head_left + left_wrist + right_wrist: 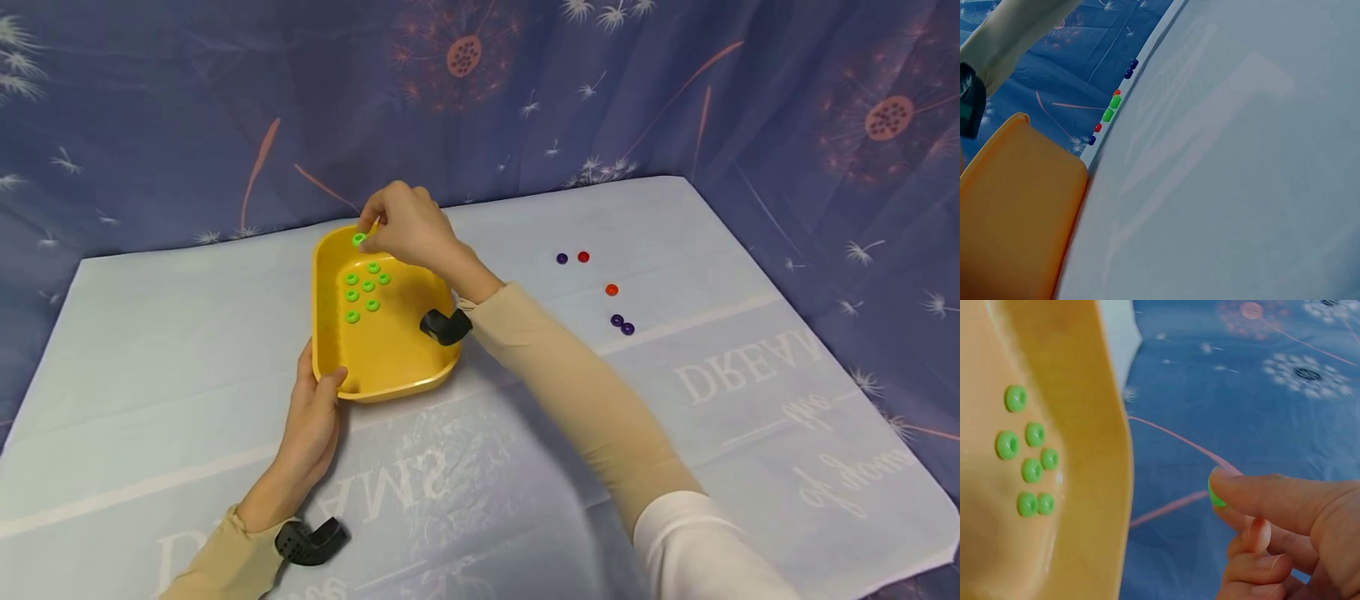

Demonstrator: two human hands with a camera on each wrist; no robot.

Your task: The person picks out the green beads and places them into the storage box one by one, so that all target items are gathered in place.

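A yellow plastic tray (397, 358) stands on the cloth-covered table, with several green ring-shaped beads (368, 286) scattered on its floor. My left hand (311, 421) grips the tray's near left corner, thumb over the rim. Over the tray's far end, my right hand (408, 229) pinches one green bead (359, 239) between thumb and forefinger. In the right wrist view this held bead (1215, 492) is partly covered by the fingertips. The left wrist view shows the tray's outer wall (1022, 212), but not the left hand's fingers.
Right of the tray lie purple beads (627, 328), a red bead (583, 257) and an orange bead (612, 290). Two green beads (1112, 108) show among them in the left wrist view, but not in the head view. A patterned blue curtain (337, 108) hangs behind the table.
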